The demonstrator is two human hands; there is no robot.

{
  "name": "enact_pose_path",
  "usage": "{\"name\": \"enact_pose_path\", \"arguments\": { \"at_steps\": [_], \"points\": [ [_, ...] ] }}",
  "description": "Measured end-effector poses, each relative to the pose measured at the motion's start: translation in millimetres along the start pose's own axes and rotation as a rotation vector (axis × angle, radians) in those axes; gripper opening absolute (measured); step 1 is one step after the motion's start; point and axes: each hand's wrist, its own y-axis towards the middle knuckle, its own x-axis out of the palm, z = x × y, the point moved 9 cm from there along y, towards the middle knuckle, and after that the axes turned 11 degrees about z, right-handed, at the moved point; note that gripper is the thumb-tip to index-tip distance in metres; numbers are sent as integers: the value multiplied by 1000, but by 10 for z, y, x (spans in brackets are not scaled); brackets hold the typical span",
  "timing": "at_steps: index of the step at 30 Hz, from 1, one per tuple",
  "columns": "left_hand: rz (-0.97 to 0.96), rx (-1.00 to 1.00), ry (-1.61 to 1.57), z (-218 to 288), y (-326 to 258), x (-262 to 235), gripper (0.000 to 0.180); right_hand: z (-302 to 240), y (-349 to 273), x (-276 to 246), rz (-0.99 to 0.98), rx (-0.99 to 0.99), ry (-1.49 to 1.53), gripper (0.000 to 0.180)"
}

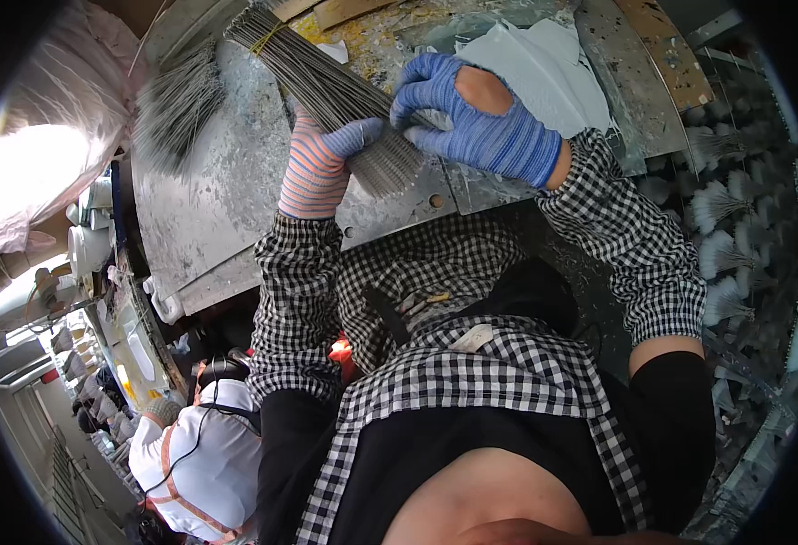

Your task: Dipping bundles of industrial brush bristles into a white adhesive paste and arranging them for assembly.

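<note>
Across a metal worktable (208,222), pale paste (544,77) is lying right of a grey wire bundle (324,84); my blue-gloved right hand (480,125) is resting curled at its edge, grip unclear; my striped-gloved left hand (317,165) is gripping it; a yellow tie (268,38) is circling its far end.

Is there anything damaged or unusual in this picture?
Yes. The blue glove on the right hand has a large hole, exposing skin. It also doesn't match the striped glove on the left hand, so the pair looks odd.
</note>
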Motion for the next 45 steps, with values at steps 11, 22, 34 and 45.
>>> {"name": "enact_pose_path", "arguments": {
  "at_steps": [11,22,34,45],
  "points": [
    [-37,-96,-113,4,306,443,39,363,-139,-217,-139,411,-137,37],
    [-80,822,682,559,519,1479,40,1182,-392,-498,-174,408,-293,43],
    [-295,1047,1080,276,343,1872,37,2051,-1126,-112,-235,509,72,60],
    [-312,953,1256,255,480,1937,48,2011,-1004,-163,-251,514,-66,59]
  ]
}}
